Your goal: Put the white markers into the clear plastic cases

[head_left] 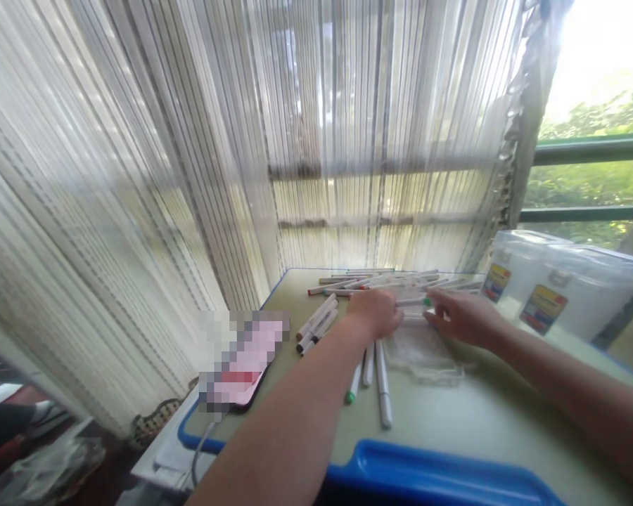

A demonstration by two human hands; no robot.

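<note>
My left hand (378, 313) is closed on a white marker (412, 302) with a green end, held level over a clear plastic case (419, 348). My right hand (451, 316) is beside the marker's green end, thumb and fingers apart; whether a fingertip touches it is hard to tell. Several loose markers (348, 283) lie spread behind my hands. A small group of markers (318, 325) lies left of my left hand. Nearer to me, a few more markers (382, 386) point toward the table's front, one with a green cap (351, 397).
A phone (250, 355), partly pixelated, lies at the table's left with a cable. Two clear boxes (574, 281) with labels stand at the right. A blue tray (443, 471) runs along the front edge. Striped curtains (232, 140) hang behind the table (432, 407).
</note>
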